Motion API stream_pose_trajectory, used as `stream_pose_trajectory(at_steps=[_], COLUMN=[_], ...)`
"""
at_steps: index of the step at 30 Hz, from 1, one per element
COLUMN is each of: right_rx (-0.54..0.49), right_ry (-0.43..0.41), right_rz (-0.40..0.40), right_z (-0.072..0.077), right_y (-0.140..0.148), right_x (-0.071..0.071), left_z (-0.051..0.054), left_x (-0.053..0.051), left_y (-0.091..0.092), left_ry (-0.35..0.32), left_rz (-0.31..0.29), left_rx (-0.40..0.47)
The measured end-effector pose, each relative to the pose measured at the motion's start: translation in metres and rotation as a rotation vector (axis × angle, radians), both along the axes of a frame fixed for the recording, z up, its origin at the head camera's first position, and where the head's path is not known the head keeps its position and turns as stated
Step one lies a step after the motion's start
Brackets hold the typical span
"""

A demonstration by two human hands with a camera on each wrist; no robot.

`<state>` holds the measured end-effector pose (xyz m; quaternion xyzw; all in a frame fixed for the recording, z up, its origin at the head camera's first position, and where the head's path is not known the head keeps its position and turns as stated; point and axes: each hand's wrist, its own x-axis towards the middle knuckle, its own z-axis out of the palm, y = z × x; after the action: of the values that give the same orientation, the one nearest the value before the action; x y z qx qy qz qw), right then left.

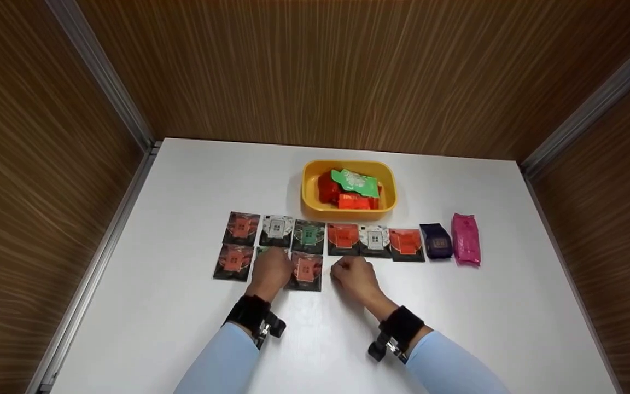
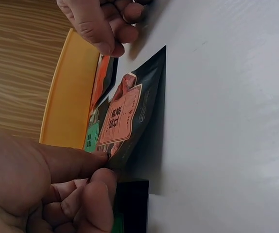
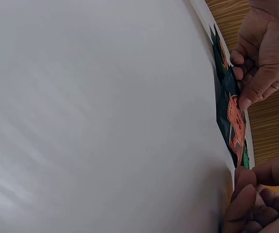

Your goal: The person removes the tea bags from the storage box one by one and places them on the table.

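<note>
White tabletop carried the items examined. In the head view, the left hand was at the near row, grasping the left edge of a pink-label sachet, the rightmost of that row. A green-label sachet lay mostly covered by this hand, and a second pink-label packet lay at the row's left end. The right hand was just to the right of the grasped sachet, apart from it, fingers loosely curled and nothing seen in them. Beyond ran a line of six flat sachets, followed on the right by a navy packet and a magenta packet. Behind the line stood a yellow tub holding red packets and a green packet.

In the left wrist view, the left fingers pinched one end of the pink-label sachet, which sat tilted with shadow beneath; the right hand appeared beyond its far end, separate from it.

In the right wrist view, the left thumb pressed on the sachet's printed face. The right fingers overlapped its near corner; contact could not be confirmed from that angle.
</note>
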<state>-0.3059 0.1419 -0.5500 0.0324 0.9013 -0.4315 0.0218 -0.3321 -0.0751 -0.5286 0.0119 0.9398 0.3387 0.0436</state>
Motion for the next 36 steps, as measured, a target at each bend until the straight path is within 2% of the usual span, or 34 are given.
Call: stream_pose_trajectory(at_steps=[4, 8, 13, 22, 29, 36], right_rx=[0.004, -0.005, -0.024, -0.008, -0.013, 0.014], right_ry=[0.008, 0.007, 0.012, 0.051, 0.056, 0.057], right_rz=[-0.014, -0.023, -0.022, -0.034, -0.034, -0.04], right_z=[0.0, 0.0, -0.001, -0.001, 0.004, 0.019], right_y=[0.001, 0.002, 0.002, 0.004, 0.008, 0.018], right_x=[-0.001, -0.001, -0.001, -0.003, -0.008, -0.021], left_z=[-0.001, -0.003, -0.004, 0.003, 0.014, 0.036], left_x=[-0.001, -0.002, -0.003, -0.001, -0.004, -0.016], left_y=[0.0, 0.002, 0.002, 0.001, 0.009, 0.029], left_ry=[-0.001, 0.037, 0.042, 0.024, 0.015, -0.014], left_rz=[0.014, 0.014, 0.014, -0.004, -0.023, -0.052], left_rx=[-0.016, -0.057, -0.088, -0.123, -0.072, 0.003])
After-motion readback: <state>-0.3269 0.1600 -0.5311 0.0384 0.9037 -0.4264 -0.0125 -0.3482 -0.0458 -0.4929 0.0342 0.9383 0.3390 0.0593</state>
